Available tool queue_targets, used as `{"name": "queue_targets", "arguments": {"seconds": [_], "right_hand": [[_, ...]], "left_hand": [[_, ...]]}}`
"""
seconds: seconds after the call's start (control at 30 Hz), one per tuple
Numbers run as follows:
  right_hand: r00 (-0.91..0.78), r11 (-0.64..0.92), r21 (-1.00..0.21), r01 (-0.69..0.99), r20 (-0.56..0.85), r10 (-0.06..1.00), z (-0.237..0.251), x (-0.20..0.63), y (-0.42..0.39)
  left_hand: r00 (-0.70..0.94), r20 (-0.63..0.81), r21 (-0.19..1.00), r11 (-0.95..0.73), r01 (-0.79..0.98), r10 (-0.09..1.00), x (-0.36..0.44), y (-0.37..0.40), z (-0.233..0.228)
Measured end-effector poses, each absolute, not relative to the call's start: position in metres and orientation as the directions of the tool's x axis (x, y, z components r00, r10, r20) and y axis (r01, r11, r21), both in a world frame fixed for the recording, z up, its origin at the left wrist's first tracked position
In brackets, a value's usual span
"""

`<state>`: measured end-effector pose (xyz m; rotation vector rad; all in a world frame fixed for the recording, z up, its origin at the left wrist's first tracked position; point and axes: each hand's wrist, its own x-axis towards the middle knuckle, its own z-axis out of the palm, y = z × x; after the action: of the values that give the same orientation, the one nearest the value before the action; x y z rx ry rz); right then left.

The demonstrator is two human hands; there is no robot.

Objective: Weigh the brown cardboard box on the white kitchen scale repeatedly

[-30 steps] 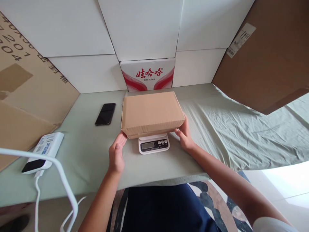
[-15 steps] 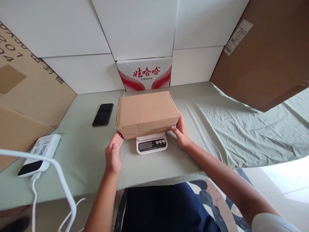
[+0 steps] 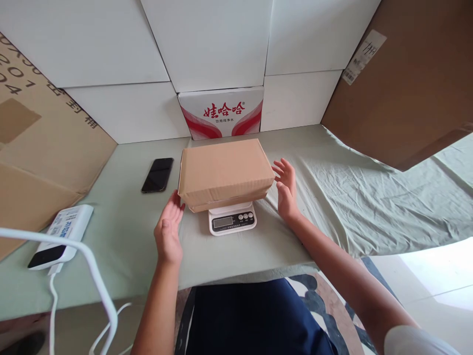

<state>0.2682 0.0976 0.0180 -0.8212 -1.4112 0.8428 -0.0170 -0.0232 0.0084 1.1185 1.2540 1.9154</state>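
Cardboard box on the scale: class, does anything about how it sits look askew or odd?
The cardboard box is far wider than the kitchen scale beneath it, overhanging on both sides and shading the top of the display. It sits slightly turned against the scale's front edge. Both hands, left and right, are open beside it, not touching.

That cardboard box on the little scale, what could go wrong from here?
The cardboard box overhangs the small scale on every side, so it might tip or slide off. The left hand and right hand hover open beside it; a brush could skew the reading. The display is partly shadowed.
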Motion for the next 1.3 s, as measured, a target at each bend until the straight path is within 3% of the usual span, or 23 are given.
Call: {"name": "queue_targets", "arguments": {"seconds": [0.43,1.07,1.3], "right_hand": [[-0.236,0.479,-0.877,-0.037,0.474,0.849,0.02,0.265,0.091],[-0.244,0.45,-0.893,-0.003,0.437,0.866,0.02,0.259,0.084],[-0.204,0.503,-0.861,-0.074,0.507,0.838,0.042,0.246,0.112]], "left_hand": [[-0.458,0.29,0.94,-0.341,-0.03,0.84,-0.018,-0.023,0.003],[-0.374,0.282,0.953,-0.302,0.008,0.883,-0.02,-0.025,-0.007],[-0.386,0.309,0.94,-0.34,-0.012,0.869,-0.028,0.008,0.03]]}}
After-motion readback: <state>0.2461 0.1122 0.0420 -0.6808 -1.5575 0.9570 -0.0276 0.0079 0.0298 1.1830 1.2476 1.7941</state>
